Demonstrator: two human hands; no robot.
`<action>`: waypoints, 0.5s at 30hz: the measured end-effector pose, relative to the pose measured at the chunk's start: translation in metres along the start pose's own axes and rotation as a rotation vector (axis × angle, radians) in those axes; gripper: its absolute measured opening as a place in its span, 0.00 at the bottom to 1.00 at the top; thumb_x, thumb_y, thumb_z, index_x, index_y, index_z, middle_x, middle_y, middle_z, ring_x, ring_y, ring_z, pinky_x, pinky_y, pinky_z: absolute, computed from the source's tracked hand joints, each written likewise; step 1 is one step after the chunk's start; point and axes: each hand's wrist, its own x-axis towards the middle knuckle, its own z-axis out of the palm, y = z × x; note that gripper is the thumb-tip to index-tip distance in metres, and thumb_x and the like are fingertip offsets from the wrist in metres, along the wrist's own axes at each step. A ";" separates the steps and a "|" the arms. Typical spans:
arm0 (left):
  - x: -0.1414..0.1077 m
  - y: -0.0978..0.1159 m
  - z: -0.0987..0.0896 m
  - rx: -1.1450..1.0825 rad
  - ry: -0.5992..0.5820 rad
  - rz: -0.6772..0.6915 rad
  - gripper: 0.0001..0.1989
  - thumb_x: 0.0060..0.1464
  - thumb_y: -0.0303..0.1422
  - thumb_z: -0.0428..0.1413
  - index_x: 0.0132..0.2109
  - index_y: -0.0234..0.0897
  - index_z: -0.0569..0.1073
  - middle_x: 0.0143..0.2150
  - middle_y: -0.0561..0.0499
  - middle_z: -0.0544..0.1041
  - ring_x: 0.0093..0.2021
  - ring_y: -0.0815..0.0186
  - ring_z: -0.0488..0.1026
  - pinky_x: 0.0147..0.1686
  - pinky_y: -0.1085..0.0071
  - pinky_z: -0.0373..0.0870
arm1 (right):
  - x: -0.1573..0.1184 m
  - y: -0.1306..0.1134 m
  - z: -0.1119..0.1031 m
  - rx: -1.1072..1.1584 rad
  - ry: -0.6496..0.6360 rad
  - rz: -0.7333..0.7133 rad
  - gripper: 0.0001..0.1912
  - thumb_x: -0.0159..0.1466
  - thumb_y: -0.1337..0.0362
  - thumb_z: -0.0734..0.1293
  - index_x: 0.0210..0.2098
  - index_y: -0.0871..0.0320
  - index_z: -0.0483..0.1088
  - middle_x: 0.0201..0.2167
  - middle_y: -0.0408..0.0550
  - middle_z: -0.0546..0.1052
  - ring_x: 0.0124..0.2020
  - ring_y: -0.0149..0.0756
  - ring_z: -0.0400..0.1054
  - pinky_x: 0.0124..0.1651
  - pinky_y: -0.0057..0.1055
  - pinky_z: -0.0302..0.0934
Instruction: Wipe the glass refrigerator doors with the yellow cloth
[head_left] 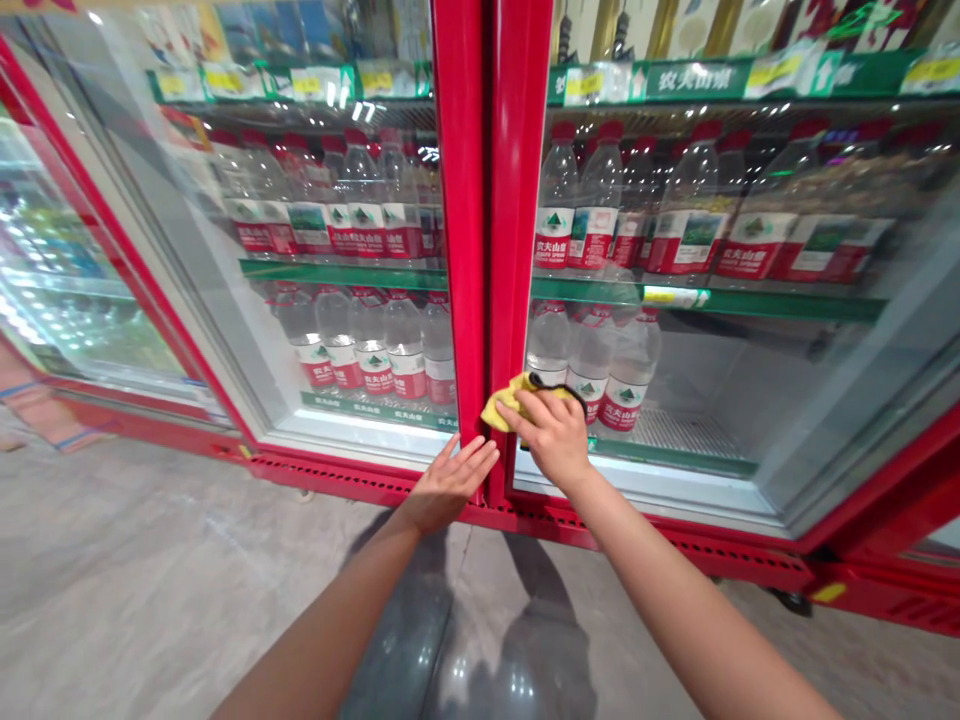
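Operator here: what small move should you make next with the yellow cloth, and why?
Probably slide the yellow cloth down the glass of the right cooler door, along the red centre frame. The right hand has it pressed there, close to the door's lower corner, which seems the nearest stretch to cover. The left hand can steady the left cooler door, where it rests flat.

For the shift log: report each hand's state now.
Left hand: open, holding nothing.
Right hand: closed on a crumpled yellow fabric cloth.
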 end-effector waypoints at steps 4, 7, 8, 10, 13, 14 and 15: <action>-0.001 -0.001 -0.002 0.009 -0.020 -0.024 0.31 0.60 0.24 0.48 0.70 0.38 0.62 0.71 0.49 0.63 0.73 0.61 0.54 0.76 0.53 0.41 | 0.021 -0.001 0.000 0.012 0.070 0.143 0.25 0.72 0.63 0.62 0.66 0.37 0.63 0.59 0.46 0.75 0.55 0.44 0.62 0.55 0.42 0.49; -0.004 -0.002 -0.001 0.013 -0.023 -0.051 0.30 0.61 0.24 0.48 0.69 0.37 0.63 0.71 0.48 0.64 0.73 0.60 0.55 0.76 0.53 0.40 | -0.001 -0.009 0.009 0.011 0.061 0.072 0.24 0.72 0.64 0.62 0.65 0.39 0.65 0.55 0.45 0.78 0.53 0.41 0.63 0.53 0.41 0.50; -0.005 -0.003 0.000 0.010 -0.017 -0.053 0.30 0.61 0.25 0.49 0.69 0.36 0.63 0.70 0.47 0.65 0.73 0.60 0.56 0.76 0.52 0.40 | -0.010 -0.011 0.010 0.005 0.044 0.024 0.23 0.72 0.65 0.62 0.64 0.39 0.66 0.54 0.45 0.78 0.52 0.40 0.64 0.53 0.40 0.50; -0.004 -0.004 0.001 0.001 0.004 -0.042 0.30 0.61 0.25 0.49 0.69 0.35 0.62 0.69 0.45 0.67 0.73 0.60 0.57 0.76 0.52 0.41 | -0.020 -0.011 0.010 -0.008 0.018 -0.069 0.21 0.71 0.64 0.63 0.61 0.40 0.69 0.52 0.43 0.79 0.51 0.39 0.65 0.51 0.39 0.51; 0.004 -0.005 0.001 -0.013 0.050 -0.021 0.32 0.60 0.24 0.49 0.71 0.33 0.59 0.69 0.44 0.66 0.73 0.59 0.55 0.75 0.51 0.41 | -0.002 -0.003 0.002 -0.033 0.085 -0.032 0.20 0.72 0.64 0.63 0.61 0.41 0.70 0.52 0.45 0.79 0.51 0.40 0.65 0.51 0.40 0.51; 0.008 -0.005 0.001 -0.021 0.067 -0.021 0.33 0.60 0.23 0.48 0.72 0.32 0.57 0.70 0.44 0.66 0.74 0.59 0.54 0.75 0.51 0.41 | 0.010 0.001 -0.001 -0.042 0.135 0.039 0.21 0.72 0.65 0.62 0.62 0.42 0.69 0.54 0.46 0.79 0.52 0.41 0.65 0.53 0.42 0.51; 0.012 -0.006 0.001 -0.031 0.081 -0.027 0.35 0.59 0.22 0.48 0.72 0.32 0.54 0.70 0.44 0.65 0.74 0.58 0.52 0.75 0.50 0.42 | 0.021 0.004 -0.003 -0.051 0.184 0.123 0.22 0.72 0.65 0.62 0.63 0.42 0.68 0.56 0.48 0.78 0.53 0.42 0.65 0.54 0.43 0.50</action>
